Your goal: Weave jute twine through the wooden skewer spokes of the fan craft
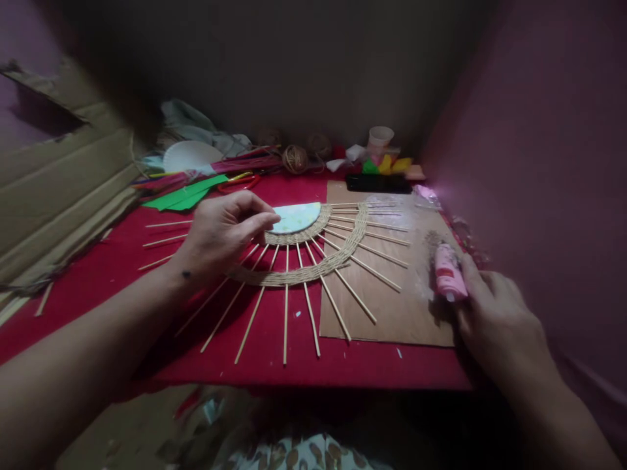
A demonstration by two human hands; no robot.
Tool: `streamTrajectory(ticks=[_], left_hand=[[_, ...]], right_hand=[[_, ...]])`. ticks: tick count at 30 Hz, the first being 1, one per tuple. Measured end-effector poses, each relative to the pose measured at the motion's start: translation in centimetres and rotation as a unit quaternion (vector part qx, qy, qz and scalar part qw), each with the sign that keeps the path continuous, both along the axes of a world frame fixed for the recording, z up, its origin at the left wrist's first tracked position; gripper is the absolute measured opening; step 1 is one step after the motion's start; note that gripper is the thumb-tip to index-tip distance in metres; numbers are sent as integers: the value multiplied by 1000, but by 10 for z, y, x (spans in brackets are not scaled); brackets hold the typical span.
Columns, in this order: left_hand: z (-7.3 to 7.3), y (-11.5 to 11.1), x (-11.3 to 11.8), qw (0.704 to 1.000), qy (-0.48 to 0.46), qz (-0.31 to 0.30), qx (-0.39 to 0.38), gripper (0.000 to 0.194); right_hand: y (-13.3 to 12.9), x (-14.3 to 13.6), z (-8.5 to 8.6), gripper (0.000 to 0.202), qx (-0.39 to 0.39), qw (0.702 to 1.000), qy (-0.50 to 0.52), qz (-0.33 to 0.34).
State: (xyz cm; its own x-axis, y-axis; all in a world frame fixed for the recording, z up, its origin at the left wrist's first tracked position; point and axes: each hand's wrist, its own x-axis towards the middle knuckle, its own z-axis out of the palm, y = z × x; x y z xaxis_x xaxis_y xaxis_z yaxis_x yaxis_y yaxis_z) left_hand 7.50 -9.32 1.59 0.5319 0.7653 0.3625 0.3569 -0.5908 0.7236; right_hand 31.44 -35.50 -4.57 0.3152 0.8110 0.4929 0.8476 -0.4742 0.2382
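From where I stand, both arms are bare and stretched forward, well apart. The left forearm [98, 356] slants up and inward to a wrist [177, 277] with a small dark mark [186, 274] on it. That left hand [220, 228] is held with its back partly upward, thumb [255, 226] and forefinger meeting at the tips in a fine pinch. The right forearm [563, 418] comes in from the lower corner, its hand [504, 320] lower and nearer the body, knuckles bent; in this dimness I can't quite make out those fingertips.
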Motion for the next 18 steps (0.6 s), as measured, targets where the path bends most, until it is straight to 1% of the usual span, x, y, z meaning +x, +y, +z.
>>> streamTrajectory(ticks=[3,6,8,10,11,12,13,14,16,18], left_hand=[[5,9,-10,1000,-18,4,9,19],[6,21,-19,999,-20,13,29,29],[5,33,-24,999,-3,24,44,37],[2,47,-28,996,42,37,63,38],[-1,56,-30,993,76,41,78,35],[-5,65,-32,987,117,44,105,28],[-10,74,-34,979,158,33,128,21],[-16,83,-37,970,198,21,139,24],[-29,100,-41,955,256,-7,152,38],[-42,113,-46,943,280,-24,176,45]], right_hand=[[2,4,0,50,-35,999,16,12],[3,8,-1,53,-46,997,42,53],[1,10,-1,57,-37,995,62,75],[-1,11,1,63,-31,992,81,91],[-2,10,3,64,-29,991,88,97],[-3,8,7,64,-24,990,90,103],[-2,6,10,61,-16,990,91,109],[0,2,15,57,-6,989,90,116],[9,-9,23,48,10,986,89,140],[23,-21,28,40,4,981,93,172]])
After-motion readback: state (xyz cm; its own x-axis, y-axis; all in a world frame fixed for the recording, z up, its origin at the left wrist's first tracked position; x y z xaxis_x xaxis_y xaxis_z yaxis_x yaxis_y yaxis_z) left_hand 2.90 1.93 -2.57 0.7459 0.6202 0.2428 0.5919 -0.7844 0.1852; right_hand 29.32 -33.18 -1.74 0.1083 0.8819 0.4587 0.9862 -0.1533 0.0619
